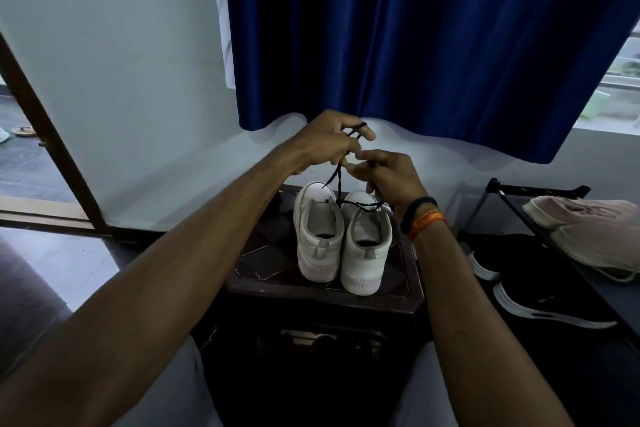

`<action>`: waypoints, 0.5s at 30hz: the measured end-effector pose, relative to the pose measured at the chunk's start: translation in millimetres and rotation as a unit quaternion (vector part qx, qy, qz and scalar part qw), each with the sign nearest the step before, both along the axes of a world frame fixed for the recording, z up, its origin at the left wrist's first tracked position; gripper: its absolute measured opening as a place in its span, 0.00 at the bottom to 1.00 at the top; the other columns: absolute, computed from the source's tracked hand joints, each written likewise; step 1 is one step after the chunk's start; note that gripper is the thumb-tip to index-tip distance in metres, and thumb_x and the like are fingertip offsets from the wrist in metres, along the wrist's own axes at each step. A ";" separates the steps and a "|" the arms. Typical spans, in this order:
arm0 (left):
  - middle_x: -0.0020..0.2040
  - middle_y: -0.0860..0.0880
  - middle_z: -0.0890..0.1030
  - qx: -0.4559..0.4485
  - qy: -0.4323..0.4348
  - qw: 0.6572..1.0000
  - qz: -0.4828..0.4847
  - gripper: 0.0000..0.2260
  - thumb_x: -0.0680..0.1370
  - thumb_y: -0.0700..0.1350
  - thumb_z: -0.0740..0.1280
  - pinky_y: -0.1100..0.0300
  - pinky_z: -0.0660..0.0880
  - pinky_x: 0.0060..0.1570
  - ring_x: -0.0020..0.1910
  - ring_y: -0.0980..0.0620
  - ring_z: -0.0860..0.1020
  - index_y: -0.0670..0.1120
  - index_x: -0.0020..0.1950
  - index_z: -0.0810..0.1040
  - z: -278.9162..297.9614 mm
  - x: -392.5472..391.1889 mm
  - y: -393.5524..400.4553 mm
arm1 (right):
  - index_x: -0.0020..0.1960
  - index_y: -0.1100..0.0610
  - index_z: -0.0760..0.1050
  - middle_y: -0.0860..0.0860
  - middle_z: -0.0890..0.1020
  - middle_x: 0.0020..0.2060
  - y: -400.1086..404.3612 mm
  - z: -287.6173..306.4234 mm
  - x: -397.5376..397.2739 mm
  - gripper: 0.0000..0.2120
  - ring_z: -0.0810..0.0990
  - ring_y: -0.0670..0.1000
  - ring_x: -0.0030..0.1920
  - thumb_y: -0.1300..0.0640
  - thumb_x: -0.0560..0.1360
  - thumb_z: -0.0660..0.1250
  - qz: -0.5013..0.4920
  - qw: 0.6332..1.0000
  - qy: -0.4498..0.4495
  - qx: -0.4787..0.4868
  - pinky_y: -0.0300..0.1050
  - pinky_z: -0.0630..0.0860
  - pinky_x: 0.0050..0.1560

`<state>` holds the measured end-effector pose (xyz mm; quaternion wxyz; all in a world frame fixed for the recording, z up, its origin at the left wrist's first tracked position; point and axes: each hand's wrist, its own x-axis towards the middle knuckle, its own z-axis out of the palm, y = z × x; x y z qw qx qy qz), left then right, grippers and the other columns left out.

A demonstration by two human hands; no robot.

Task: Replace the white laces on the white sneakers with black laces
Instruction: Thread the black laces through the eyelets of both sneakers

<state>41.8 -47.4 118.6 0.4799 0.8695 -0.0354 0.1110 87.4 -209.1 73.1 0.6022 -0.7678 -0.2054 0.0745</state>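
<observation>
Two white sneakers stand side by side on a dark stool (263,263), heels toward me: the left sneaker (317,236) and the right sneaker (365,250). A black lace (338,180) rises from the right sneaker's top to my hands. My left hand (329,140) is raised above the shoes with the lace wound over its fingers. Just below and to the right, my right hand (388,173) pinches the lace. Another stretch of the lace lies across the right sneaker's tongue. I see no white laces.
A blue curtain (433,38) hangs behind the stool. A shoe rack (512,191) at the right carries a pale pink sneaker (585,229), with black shoes (540,295) below. An open doorway is at the left. My knees flank the stool.
</observation>
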 end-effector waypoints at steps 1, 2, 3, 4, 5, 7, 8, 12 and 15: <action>0.42 0.57 0.84 0.015 0.001 1.000 -0.012 0.12 0.77 0.34 0.67 0.67 0.71 0.29 0.28 0.60 0.75 0.44 0.58 0.83 1.8 -0.1 -1.9 | 0.60 0.59 0.81 0.51 0.85 0.40 2.3 2.2 1.1 0.18 0.78 0.45 0.30 0.57 0.72 0.77 -0.001 0.999 -0.027 -0.029 0.37 0.74 0.33; 0.36 0.59 0.82 0.027 0.000 1.000 -0.017 0.12 0.77 0.33 0.67 0.67 0.72 0.30 0.26 0.61 0.73 0.42 0.58 0.82 2.6 0.5 -2.0 | 0.62 0.58 0.80 0.50 0.84 0.39 3.5 5.1 2.4 0.21 0.78 0.45 0.32 0.56 0.71 0.78 0.002 0.998 -0.049 -0.051 0.38 0.74 0.35; 0.31 0.59 0.81 0.028 -0.002 0.999 -0.018 0.11 0.77 0.33 0.66 0.66 0.74 0.32 0.25 0.60 0.73 0.42 0.58 0.81 2.5 1.1 -0.4 | 0.63 0.55 0.79 0.50 0.83 0.38 3.8 7.7 3.6 0.23 0.78 0.44 0.32 0.55 0.70 0.79 0.015 0.997 -0.057 -0.058 0.37 0.74 0.35; 0.29 0.57 0.79 0.018 -0.002 1.000 -0.022 0.11 0.78 0.34 0.67 0.64 0.75 0.33 0.25 0.59 0.72 0.42 0.58 0.80 2.6 1.0 2.4 | 0.65 0.51 0.77 0.50 0.82 0.36 3.7 9.9 4.8 0.25 0.77 0.43 0.31 0.57 0.70 0.79 0.036 0.997 -0.050 -0.049 0.35 0.73 0.33; 0.28 0.54 0.78 0.006 0.002 1.000 -0.030 0.10 0.78 0.34 0.67 0.61 0.74 0.33 0.26 0.57 0.72 0.42 0.58 0.80 2.8 0.9 5.3 | 0.66 0.49 0.76 0.50 0.80 0.35 3.0 11.6 6.0 0.26 0.75 0.43 0.29 0.59 0.70 0.79 0.055 0.997 -0.039 -0.028 0.35 0.72 0.31; 0.31 0.46 0.77 -0.003 0.019 0.998 -0.056 0.07 0.78 0.36 0.67 0.60 0.71 0.32 0.27 0.55 0.71 0.41 0.55 0.82 2.2 1.0 8.3 | 0.62 0.54 0.79 0.51 0.77 0.33 2.2 12.9 7.3 0.21 0.69 0.44 0.26 0.65 0.71 0.76 0.078 0.997 -0.020 0.021 0.35 0.67 0.26; 0.32 0.44 0.77 -0.001 0.027 0.998 -0.065 0.07 0.78 0.36 0.67 0.61 0.70 0.32 0.27 0.55 0.71 0.40 0.54 0.83 1.4 0.8 8.6 | 0.57 0.57 0.82 0.51 0.77 0.32 2.9 12.4 7.4 0.14 0.67 0.44 0.24 0.66 0.73 0.73 0.078 0.996 -0.012 0.037 0.36 0.65 0.25; 0.32 0.46 0.78 -0.013 0.026 0.998 -0.055 0.06 0.79 0.38 0.69 0.62 0.70 0.31 0.29 0.55 0.72 0.40 0.55 0.82 0.7 2.2 12.2 | 0.42 0.60 0.85 0.52 0.84 0.36 4.7 3.7 17.0 0.09 0.69 0.42 0.23 0.68 0.74 0.66 -0.027 0.998 -0.015 0.050 0.35 0.66 0.26; 0.31 0.48 0.77 -0.007 0.022 1.000 -0.017 0.07 0.79 0.42 0.71 0.63 0.72 0.31 0.29 0.56 0.74 0.39 0.53 0.83 -2.8 5.3 23.4 | 0.42 0.58 0.86 0.51 0.87 0.40 -3.7 2.9 29.1 0.10 0.76 0.43 0.30 0.66 0.73 0.66 -0.152 0.985 -0.020 0.083 0.36 0.71 0.29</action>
